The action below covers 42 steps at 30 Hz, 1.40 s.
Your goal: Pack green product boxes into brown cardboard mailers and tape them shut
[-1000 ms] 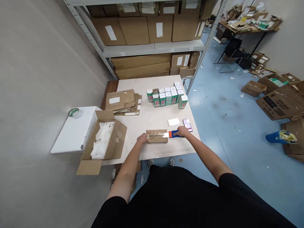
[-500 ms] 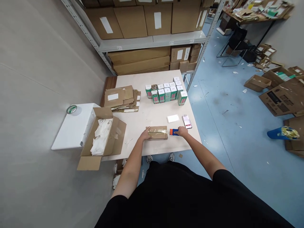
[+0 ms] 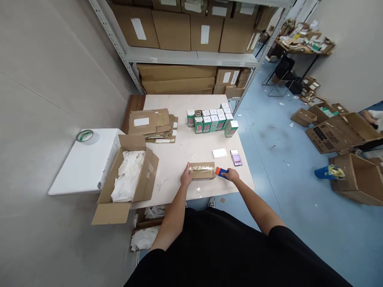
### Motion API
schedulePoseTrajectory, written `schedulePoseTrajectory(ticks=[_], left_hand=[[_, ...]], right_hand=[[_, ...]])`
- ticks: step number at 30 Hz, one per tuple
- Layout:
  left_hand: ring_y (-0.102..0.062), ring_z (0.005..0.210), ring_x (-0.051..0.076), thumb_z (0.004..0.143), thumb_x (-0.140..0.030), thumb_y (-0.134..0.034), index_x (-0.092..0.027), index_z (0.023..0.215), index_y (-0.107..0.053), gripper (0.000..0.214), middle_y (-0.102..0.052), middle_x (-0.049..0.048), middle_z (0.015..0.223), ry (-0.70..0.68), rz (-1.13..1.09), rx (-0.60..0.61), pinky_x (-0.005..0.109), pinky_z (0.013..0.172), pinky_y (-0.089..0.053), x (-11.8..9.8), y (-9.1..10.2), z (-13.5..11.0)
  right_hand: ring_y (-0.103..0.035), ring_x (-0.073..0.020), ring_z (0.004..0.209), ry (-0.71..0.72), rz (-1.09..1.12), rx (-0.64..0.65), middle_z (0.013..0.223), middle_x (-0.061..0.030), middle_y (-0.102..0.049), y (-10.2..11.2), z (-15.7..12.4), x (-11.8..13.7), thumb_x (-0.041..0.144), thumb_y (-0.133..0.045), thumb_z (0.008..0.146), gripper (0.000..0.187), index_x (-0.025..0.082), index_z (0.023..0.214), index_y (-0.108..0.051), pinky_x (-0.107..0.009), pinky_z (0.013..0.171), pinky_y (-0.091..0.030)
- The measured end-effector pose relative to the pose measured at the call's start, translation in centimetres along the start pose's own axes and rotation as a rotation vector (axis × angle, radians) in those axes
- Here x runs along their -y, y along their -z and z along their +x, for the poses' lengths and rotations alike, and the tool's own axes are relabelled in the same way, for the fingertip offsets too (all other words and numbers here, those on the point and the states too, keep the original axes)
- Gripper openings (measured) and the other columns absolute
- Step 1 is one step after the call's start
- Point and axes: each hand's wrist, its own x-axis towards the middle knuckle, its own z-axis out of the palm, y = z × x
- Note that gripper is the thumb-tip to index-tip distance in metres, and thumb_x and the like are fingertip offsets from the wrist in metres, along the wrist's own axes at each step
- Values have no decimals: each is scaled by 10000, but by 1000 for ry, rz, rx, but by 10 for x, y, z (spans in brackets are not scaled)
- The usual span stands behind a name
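Observation:
A small cardboard box [image 3: 202, 171] with clear tape along its top lies near the front edge of the table. My left hand [image 3: 187, 175] is closed around its left end. In my right hand [image 3: 232, 174] is a blue-and-orange hand tool [image 3: 222, 172], slanted, its orange end right by the box's right end. Whether it touches the cardboard I cannot tell. A white card [image 3: 219, 153] and a phone [image 3: 236, 158] lie just behind my right hand.
Several green-and-white boxes [image 3: 214, 123] stand at the table's back right. Flattened cardboard [image 3: 151, 122] is stacked at the back left. An open carton [image 3: 148, 175] with white paper stands at the left, near a tape roll [image 3: 85, 136]. Shelving [image 3: 191, 56] rises behind.
The tool in my right hand has gone from nearly level to slanted, and its orange end is closer to the box. The view has shifted, and part of another person now shows at far right.

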Motion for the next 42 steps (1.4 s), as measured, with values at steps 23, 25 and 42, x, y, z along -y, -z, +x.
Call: schedulePoseTrajectory(ticks=[23,25,42], left_hand=[[-662,1234,287,999,-608,-459,-178,1226,-728,556,-728,120,1313,-47,-371,11,339,1023,-503,51,135,31],[-655,1246,294,965,-609,-541,-184,1268,-704,547,-715,131,1334,-28,-340,62,351,1041,-485,41,136,37],[-691,1171,289,990,-607,-494,-210,1322,-679,550,-740,117,1284,35,-331,0,371,1016,-496,9,74,30]], right_hand=[[-723,-271,1001,292,-259,-69,1117,-151,-755,14,-97,270,608,-723,844,468,182,1033,-764,-285,721,-488],[-725,-279,1021,280,-268,-73,1133,-169,-751,13,-98,286,593,-739,833,494,163,1075,-753,-293,740,-498],[-715,-280,1032,297,-211,-83,1102,-139,-764,46,-70,231,679,-727,797,554,180,1036,-741,-296,768,-489]])
